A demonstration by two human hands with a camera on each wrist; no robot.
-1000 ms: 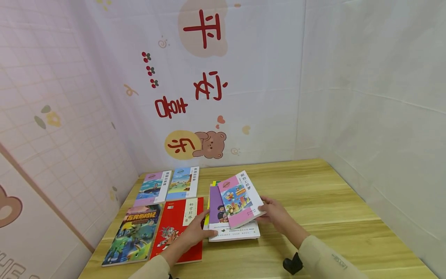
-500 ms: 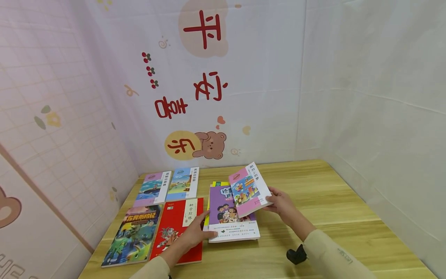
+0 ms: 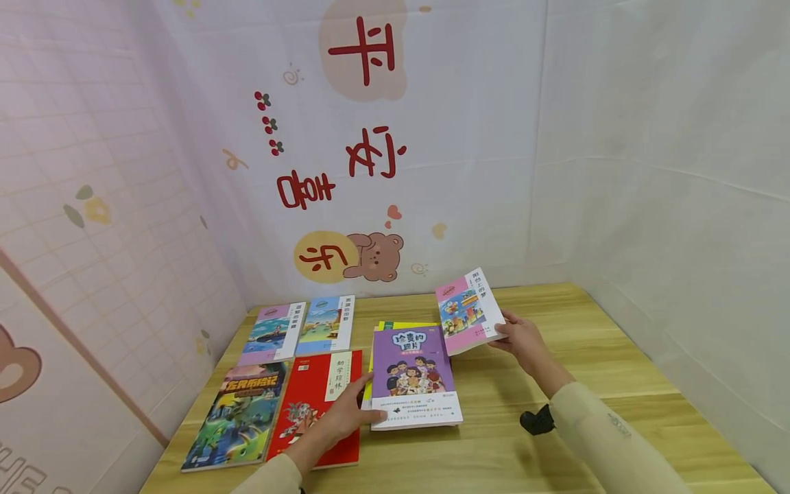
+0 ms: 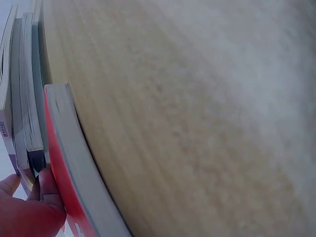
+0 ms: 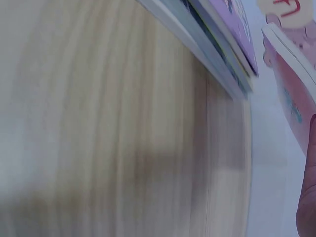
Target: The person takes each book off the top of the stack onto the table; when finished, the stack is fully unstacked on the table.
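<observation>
My right hand (image 3: pixel 524 342) grips the lower right edge of a pink-and-white picture-cover book (image 3: pixel 468 312), held tilted above the table. In the right wrist view, that book's (image 5: pixel 295 86) pink underside shows above part of my hand (image 5: pixel 308 187). A purple book (image 3: pixel 412 374) tops a stack, with a yellow book (image 3: pixel 395 324) peeking out beneath. My left hand (image 3: pixel 347 412) holds the stack's lower left corner, thumb at the purple cover and fingers along the side. In the left wrist view, its fingers (image 4: pixel 49 190) touch the stacked edges, right beside a red book (image 4: pixel 61 153).
Left of the stack lie a red book (image 3: pixel 308 405), a dark green comic-style book (image 3: pixel 237 418) and two smaller blue-and-white books, one with a whale (image 3: pixel 271 334), one with a landscape (image 3: pixel 324 326). Wood-grain table (image 3: pixel 555 343); fabric walls (image 3: pixel 469 171) stand behind and beside it.
My right hand has lifted the pink book off the stack and carried it right and away from me, uncovering the purple cover. My left hand has stayed at the stack's corner.
</observation>
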